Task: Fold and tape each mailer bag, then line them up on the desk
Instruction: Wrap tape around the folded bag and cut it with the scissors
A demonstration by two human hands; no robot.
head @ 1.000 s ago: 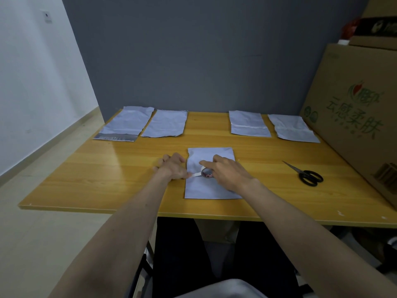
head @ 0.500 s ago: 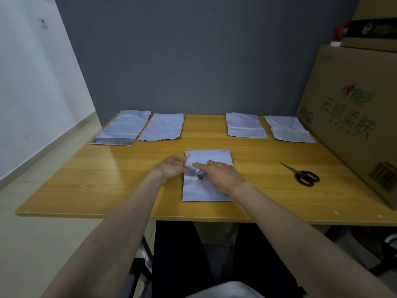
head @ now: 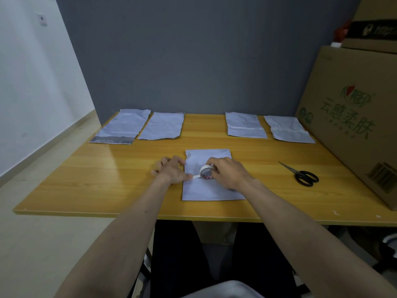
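Two hands are working at the middle of the table [head: 129, 190], and we are in the taping step on the near mailer bag [head: 212, 190]. Our left hand [head: 171, 172] is curling its fingers at the bag's nine o'clock edge, pinching the free end of the tape strip [head: 196, 177] under the thumb. Our right hand [head: 227, 172] is wrapping its fingers around the tape roll [head: 206, 172], which is standing on edge on the bag's upper half. The strip is running short and taut between the two hands.

We are judging that the next move is calling for drawing the roll toward three o'clock across the fold, pressing the strip flat, then cutting it. The scissors [head: 300, 175] are lying at three o'clock, well apart from the bag, so one hand will need to let go.

Farther out at twelve o'clock, four more bags are lying along the back edge: two at eleven o'clock [head: 146, 125], still long, and two at one o'clock [head: 266, 127], looking folded. A cardboard box [head: 354, 130] is standing at three o'clock.
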